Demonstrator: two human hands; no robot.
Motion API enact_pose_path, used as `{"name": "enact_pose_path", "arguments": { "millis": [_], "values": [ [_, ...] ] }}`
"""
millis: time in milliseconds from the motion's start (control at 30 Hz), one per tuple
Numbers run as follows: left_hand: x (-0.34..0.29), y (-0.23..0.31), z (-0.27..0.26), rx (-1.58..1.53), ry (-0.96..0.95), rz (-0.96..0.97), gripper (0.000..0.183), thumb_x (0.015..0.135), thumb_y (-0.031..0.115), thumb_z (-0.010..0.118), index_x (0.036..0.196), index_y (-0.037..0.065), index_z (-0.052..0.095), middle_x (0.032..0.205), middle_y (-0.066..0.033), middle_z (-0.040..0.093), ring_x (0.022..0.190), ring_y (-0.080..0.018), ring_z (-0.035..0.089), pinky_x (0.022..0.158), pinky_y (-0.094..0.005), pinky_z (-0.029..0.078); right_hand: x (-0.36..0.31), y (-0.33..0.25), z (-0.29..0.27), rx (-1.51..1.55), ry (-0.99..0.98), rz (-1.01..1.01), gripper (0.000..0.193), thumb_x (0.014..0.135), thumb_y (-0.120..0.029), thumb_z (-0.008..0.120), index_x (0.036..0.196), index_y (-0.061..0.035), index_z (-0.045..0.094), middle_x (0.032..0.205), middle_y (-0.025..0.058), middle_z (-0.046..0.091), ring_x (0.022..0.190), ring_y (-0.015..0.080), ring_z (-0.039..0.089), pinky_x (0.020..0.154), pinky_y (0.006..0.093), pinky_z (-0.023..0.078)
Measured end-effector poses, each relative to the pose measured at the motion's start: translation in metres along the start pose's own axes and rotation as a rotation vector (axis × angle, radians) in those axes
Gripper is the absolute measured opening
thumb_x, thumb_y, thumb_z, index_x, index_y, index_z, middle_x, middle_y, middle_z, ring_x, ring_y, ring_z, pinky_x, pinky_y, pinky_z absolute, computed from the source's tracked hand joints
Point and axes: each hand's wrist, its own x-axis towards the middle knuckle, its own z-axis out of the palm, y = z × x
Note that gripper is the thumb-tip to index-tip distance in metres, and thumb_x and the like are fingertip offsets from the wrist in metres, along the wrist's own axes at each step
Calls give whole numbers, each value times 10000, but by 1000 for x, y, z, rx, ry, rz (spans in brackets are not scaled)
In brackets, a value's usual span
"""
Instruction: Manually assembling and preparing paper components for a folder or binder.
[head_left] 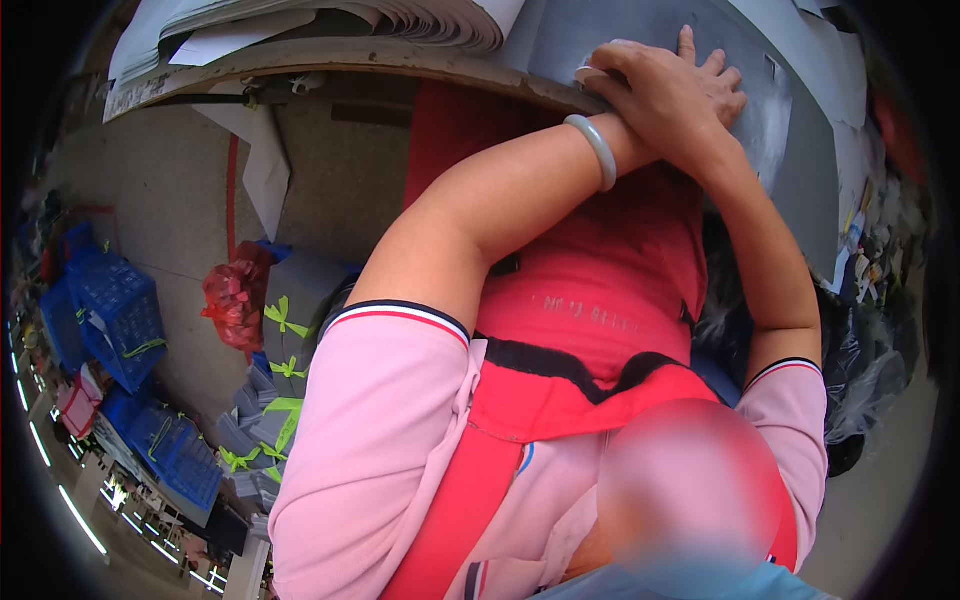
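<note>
Head view: a stack of paper sheets (400,22) occupies the table at upper left; a white sheet (262,165) hangs below the table edge. Grey bundles fastened with green ties (287,367), a red plastic bag (238,298) and blue crates (118,305) are located at left, well apart from the hands. Clear plastic bags (862,385) are at right. The forearms cross at the wrists, and the right hand (664,96) obstructs the view of most of the left hand (717,84).

The grey sheet (565,45) lies on the table, directly beneath both hands. The left hand is flat, fingers extended and spread on the sheet. The right hand is closed on a small white piece (588,73), located at its thumb side, near the table edge.

The visible end of the white piece points left; its long axis cannot be determined. The grey sheet lies flat, its right border slanting downward to the right; its long axis cannot be determined.
</note>
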Motion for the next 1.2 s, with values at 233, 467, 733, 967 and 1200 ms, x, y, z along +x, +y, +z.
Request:
{"name": "enact_pose_path", "arguments": {
  "millis": [233,467,733,967,1200],
  "values": [
    [-8,-5,15,-126,137,-47,369,907,302,590,1231,137,655,1396,-129,529,1408,-324,384,1109,-761,149,-9,31,-6,240,-4,81,222,935,-224,677,1039,-28,686,903,98,688,837,200,633,845,303,480],
    [2,1,2,-148,100,5,322,914,189,533,1170,71,689,1319,-165,574,1352,-412,431,1079,-795,129,-118,205,-34,146,459,794,323,907,-327,731,1014,-22,731,918,16,709,842,94,629,795,246,486],
    [-1,-3,5,-117,170,0,306,910,195,527,1138,84,698,1269,-160,589,1338,-401,448,1067,-798,152,-145,249,-28,710,596,917,303,892,-354,756,1011,-77,734,880,-36,657,790,49,556,730,204,444],
    [-15,11,-14,-200,306,139,195,899,185,596,1061,115,678,1139,-67,629,1118,-273,575,1030,-490,402,-163,231,-38,1044,398,644,209,928,-300,728,1018,-111,728,913,-63,648,814,50,563,745,201,440],
    [-87,71,-46,-603,144,310,197,849,78,647,1040,93,696,966,-82,676,898,-272,656,798,-363,532,-193,153,-90,779,832,381,202,957,-211,694,1109,-79,712,1035,-9,700,959,78,621,856,212,461]
  ]
}}
